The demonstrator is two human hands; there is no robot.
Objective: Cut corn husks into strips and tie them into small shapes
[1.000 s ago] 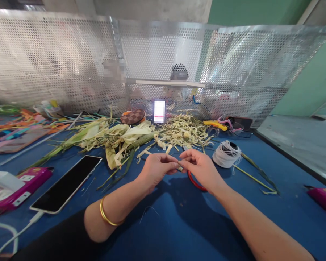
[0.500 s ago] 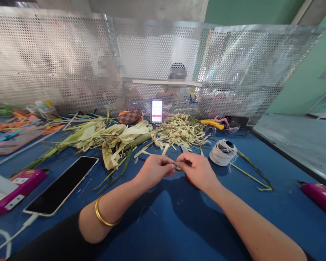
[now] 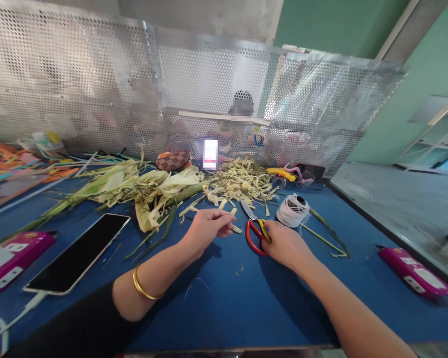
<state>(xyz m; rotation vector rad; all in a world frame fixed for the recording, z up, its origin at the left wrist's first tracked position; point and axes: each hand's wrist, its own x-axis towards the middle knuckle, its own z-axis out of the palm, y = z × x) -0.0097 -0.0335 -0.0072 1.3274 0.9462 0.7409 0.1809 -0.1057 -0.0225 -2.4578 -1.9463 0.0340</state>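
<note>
My left hand (image 3: pixel 208 229) is closed in a pinch above the blue table, with a small pale strip of corn husk (image 3: pixel 234 212) at its fingertips. Another pale bit (image 3: pixel 237 229) shows just beside those fingers. To the right, my right hand (image 3: pixel 288 243) has its fingers on the yellow handle of a pair of scissors (image 3: pixel 251 213). The scissors' red loop faces left and the blades point away from me. Its fingertips are partly hidden behind the handle. Just beyond this hand stands a spool of white string (image 3: pixel 293 211).
A heap of shredded husk (image 3: pixel 242 181) and whole corn husks (image 3: pixel 160 191) lie along the back. A phone (image 3: pixel 78 253) and magenta power strips (image 3: pixel 414 271) flank the arms. A perforated metal screen (image 3: pixel 212 69) borders the far side, with people behind it.
My hands have come apart from their shared pinch. The right hand has moved right and down onto the scissors, while the left stays near its spot. The view has shifted slightly right.
</note>
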